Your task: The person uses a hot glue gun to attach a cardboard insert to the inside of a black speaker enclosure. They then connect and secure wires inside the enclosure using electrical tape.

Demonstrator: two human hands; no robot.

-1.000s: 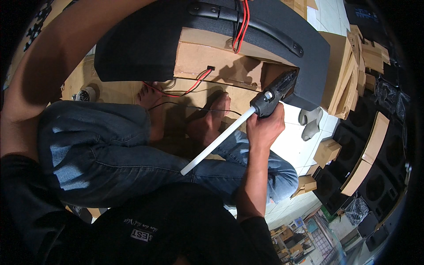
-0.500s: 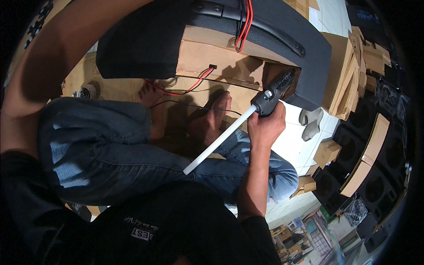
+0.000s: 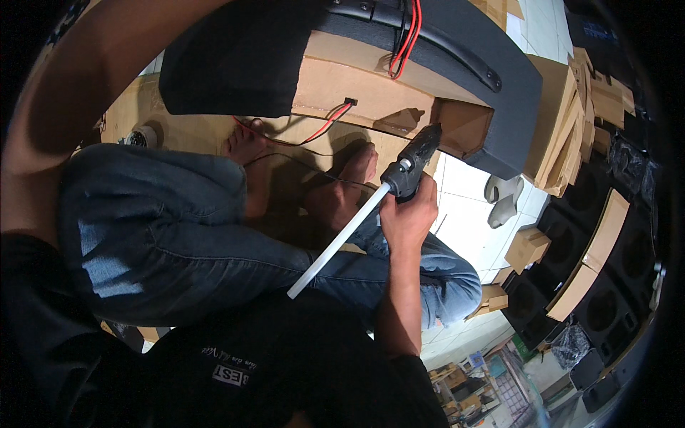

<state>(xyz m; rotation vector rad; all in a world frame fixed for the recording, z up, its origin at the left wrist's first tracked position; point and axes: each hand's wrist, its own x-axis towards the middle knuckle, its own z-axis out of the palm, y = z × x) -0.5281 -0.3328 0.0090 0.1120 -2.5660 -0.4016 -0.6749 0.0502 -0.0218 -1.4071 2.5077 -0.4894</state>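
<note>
My right hand is wrapped round a black hot glue gun, its nozzle end by the near edge of the recess in a black box. A long white glue stick sticks out of the gun's rear toward my lap. The black box, which looks like a speaker cabinet, has bare tan wood inside its open side. A red and black wire pair comes out of a small hole in that wood. My left forearm runs up past the box's left side; the hand itself is beyond the top edge.
A strap handle and more red and black wires lie along the box's top. My crossed legs in jeans are below. Grey slippers, folded cardboard and several black speaker boxes stand to the right.
My right hand has drawn the glue gun back, left and toward me, from the recess's right corner. The box has shifted slightly up and right in view.
</note>
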